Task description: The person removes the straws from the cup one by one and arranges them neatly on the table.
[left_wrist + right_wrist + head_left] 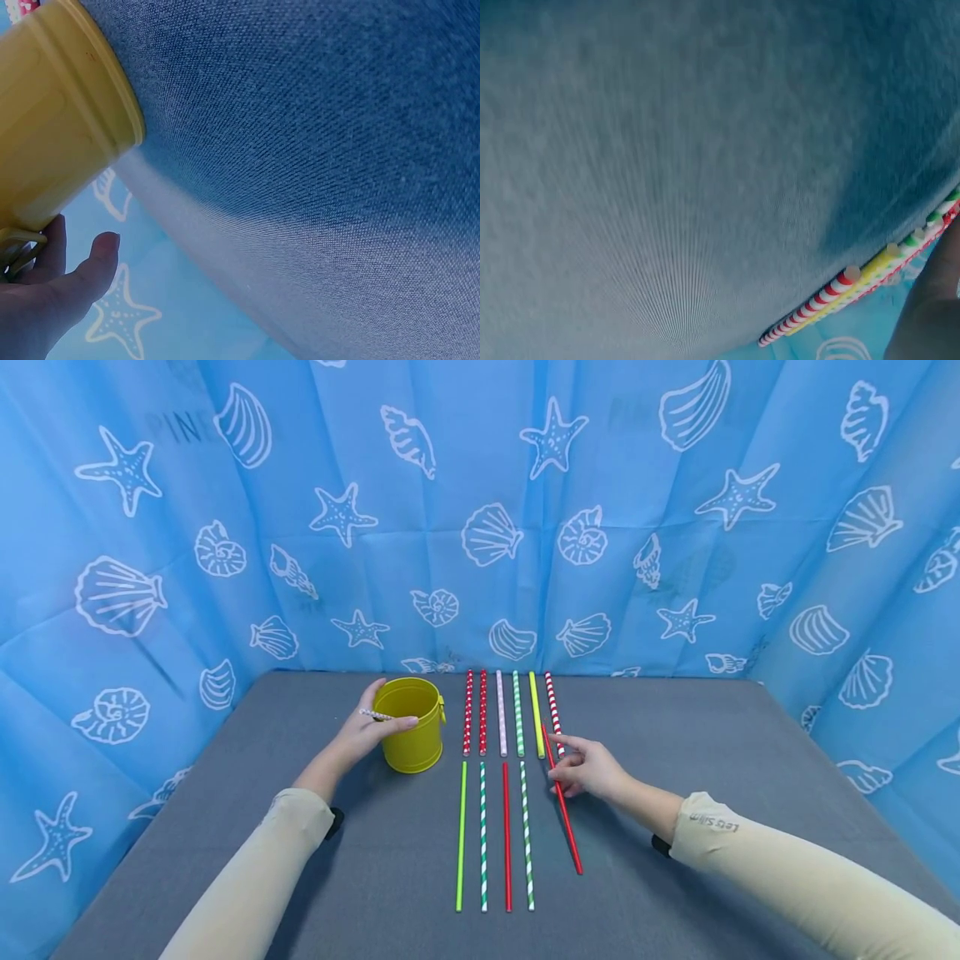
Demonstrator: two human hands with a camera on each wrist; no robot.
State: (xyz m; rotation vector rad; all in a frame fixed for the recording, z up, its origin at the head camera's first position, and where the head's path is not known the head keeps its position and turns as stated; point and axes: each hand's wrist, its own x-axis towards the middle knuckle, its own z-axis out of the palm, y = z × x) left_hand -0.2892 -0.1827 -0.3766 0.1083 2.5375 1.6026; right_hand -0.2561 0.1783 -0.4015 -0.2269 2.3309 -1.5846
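My left hand (358, 731) holds the yellow bucket (412, 747) by its left side, thumb across the front and fingers behind. A short pale patterned piece like a straw (375, 715) shows between that hand and the rim; whether it leans out of the bucket I cannot tell. The bucket (67, 112) also fills the upper left of the left wrist view. With my right hand (588, 768) I pinch a plain red straw (567, 822), slanted, at the right end of the front row. The right wrist view shows little of this hand and no red straw in it.
Behind lies a row of straws: red dotted (482, 714), pale, green-striped, yellow (537, 714) and red-striped (553, 714). In front lie a lime straw (461, 835), a red one (507, 835) and two green-striped ones (483, 835). Blue curtains (480, 485) surround the grey table (675, 718).
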